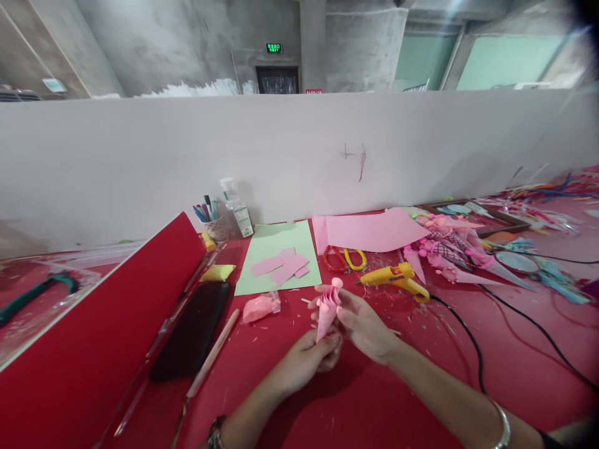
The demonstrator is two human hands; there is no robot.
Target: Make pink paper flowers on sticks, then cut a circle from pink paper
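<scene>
A red worktop (374,415) meets a white partition (187,149) before a grey concrete wall (196,43). An upright red board (107,349) stands between the left hand (314,355) and a green-handled tool (37,296); a yellow plastic glue gun (390,276) lies right. Above the worktop, left fingers pinch the pointed end of a pink paper cone (326,321); the right hand (367,325) holds its ruffled top in bent fingers.

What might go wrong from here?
The pink paper cone could crease if the left hand or right hand squeezes harder. The yellow plastic glue gun lies close enough for the right hand to bump. Its thin black cord might snag the nearby right forearm.
</scene>
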